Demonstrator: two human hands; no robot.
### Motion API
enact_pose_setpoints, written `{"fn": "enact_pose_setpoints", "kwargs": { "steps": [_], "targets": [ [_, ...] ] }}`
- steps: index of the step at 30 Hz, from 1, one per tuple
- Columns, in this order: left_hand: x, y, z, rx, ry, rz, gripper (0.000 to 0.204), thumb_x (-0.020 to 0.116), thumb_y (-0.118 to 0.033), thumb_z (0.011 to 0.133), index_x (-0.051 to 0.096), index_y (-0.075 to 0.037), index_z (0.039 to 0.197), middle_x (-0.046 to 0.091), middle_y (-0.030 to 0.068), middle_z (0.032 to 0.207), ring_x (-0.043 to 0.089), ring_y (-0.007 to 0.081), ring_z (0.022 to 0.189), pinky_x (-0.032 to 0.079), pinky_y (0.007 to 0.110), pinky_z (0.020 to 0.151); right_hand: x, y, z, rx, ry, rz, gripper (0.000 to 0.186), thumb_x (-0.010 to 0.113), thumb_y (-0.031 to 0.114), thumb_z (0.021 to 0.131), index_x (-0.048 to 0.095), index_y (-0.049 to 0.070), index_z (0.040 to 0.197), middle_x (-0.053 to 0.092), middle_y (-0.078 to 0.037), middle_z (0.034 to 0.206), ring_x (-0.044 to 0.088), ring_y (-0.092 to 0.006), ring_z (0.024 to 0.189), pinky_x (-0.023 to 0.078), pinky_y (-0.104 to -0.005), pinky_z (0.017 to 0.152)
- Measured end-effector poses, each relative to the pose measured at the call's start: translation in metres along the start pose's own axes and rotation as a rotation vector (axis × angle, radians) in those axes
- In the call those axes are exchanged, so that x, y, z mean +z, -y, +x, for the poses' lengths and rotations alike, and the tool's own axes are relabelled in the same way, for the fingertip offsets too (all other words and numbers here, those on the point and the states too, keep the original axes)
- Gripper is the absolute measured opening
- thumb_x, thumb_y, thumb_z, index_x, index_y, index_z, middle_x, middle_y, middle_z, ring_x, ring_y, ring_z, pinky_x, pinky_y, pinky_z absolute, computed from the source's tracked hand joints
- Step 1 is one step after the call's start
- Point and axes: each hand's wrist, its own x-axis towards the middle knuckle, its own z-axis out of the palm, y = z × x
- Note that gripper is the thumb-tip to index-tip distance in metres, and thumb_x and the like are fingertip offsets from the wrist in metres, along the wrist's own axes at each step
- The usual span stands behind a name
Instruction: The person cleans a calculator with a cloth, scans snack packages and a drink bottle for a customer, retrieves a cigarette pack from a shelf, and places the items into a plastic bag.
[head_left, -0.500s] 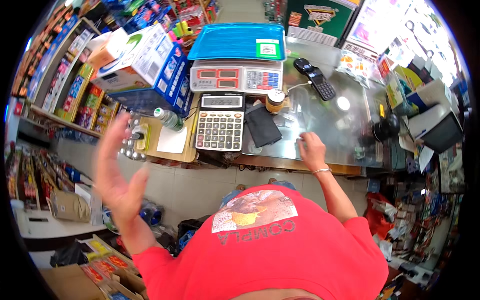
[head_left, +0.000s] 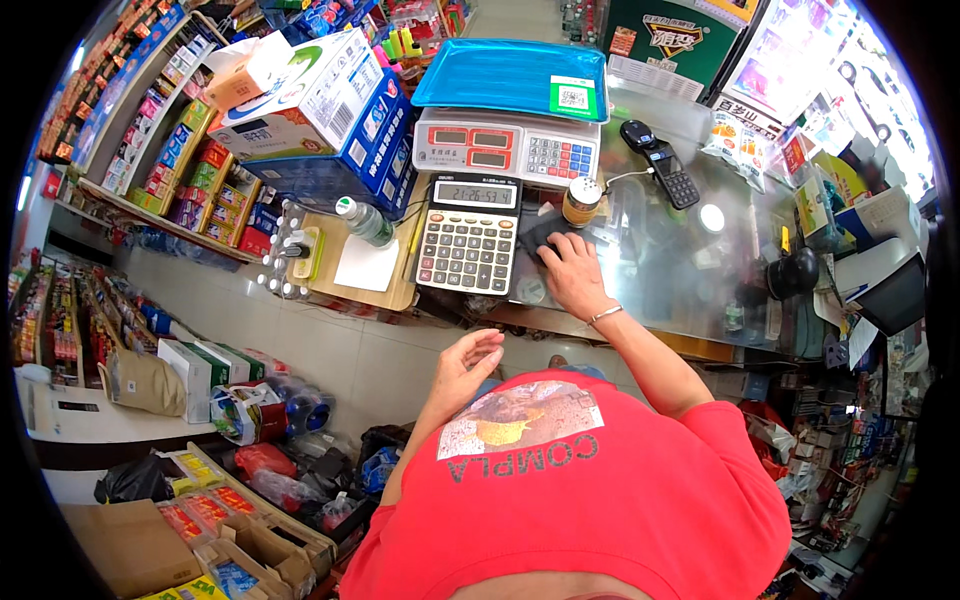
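My right hand (head_left: pixel 576 276), with a bracelet at the wrist, rests on a flat black item (head_left: pixel 535 233), like a wallet or pouch, and covers part of it. Its fingers lie stretched over the item without a visible grip. My left hand (head_left: pixel 466 364) hovers before the counter's front edge, close to my shirt, fingers extended and holding nothing. A large desk calculator (head_left: pixel 465 240) lies left of the black item. Just beyond my right fingertips stands a small jar (head_left: pixel 581 207) with a white lid and amber contents.
A scale (head_left: pixel 507 145) with a blue tray stands behind the calculator on the glass counter (head_left: pixel 655 275). A handheld card terminal (head_left: pixel 668 172) lies to the right. On the left are a clear bottle (head_left: pixel 366 222), white paper (head_left: pixel 367 264) and stacked cartons (head_left: pixel 325 110).
My left hand has swung from the far left down to the front of my body. My right hand has moved left from the glass onto the black item. The view has shifted slightly.
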Motion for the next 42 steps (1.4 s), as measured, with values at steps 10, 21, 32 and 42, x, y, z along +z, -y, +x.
{"fn": "enact_pose_setpoints", "kwargs": {
  "steps": [10,21,32,42],
  "targets": [
    [0.028,-0.015,0.028,-0.067,0.099,-0.444,0.059,0.048,-0.04,0.101,0.038,-0.001,0.145,0.05,0.018,0.138,0.054,0.0261,0.121,0.048,0.041,0.098,-0.029,0.011,-0.031,0.777,-0.147,1.13,0.031,0.061,0.01,0.087,0.06,0.001,0.117,0.066,-0.005,0.103,0.06,-0.0153,0.094,0.048,-0.0296,0.085],
    [0.07,-0.062,0.061,-0.094,0.254,-1.156,0.075,0.034,-0.066,0.096,0.038,-0.006,0.141,0.044,0.0098,0.141,0.043,0.0267,0.132,0.035,0.04,0.111,-0.076,0.102,0.011,-0.043,-0.136,0.536,0.041,0.06,0.032,0.086,0.056,0.003,0.115,0.043,-0.018,0.141,0.031,-0.0421,0.137,0.017,-0.0595,0.112],
    [0.052,-0.019,0.028,-0.19,0.394,-0.702,0.068,0.062,-0.038,0.094,0.031,-0.005,0.145,0.041,0.0054,0.141,0.035,0.0144,0.135,0.031,0.033,0.111,-0.057,0.085,-0.001,-0.178,-0.145,0.636,0.019,0.058,0.014,0.081,0.062,0.002,0.095,0.063,-0.015,0.093,0.059,-0.0352,0.087,0.046,-0.0451,0.078],
    [-0.036,-0.018,0.051,0.058,-0.123,-0.035,0.033,0.067,-0.016,0.091,0.062,-0.001,0.12,0.065,0.0064,0.112,0.059,0.0128,0.099,0.05,0.028,0.086,-0.064,-0.005,-0.041,0.396,-0.218,0.422,0.027,0.056,0.019,0.094,0.061,0.001,0.114,0.062,-0.019,0.109,0.058,-0.0371,0.102,0.045,-0.0429,0.09]
  ]
}}
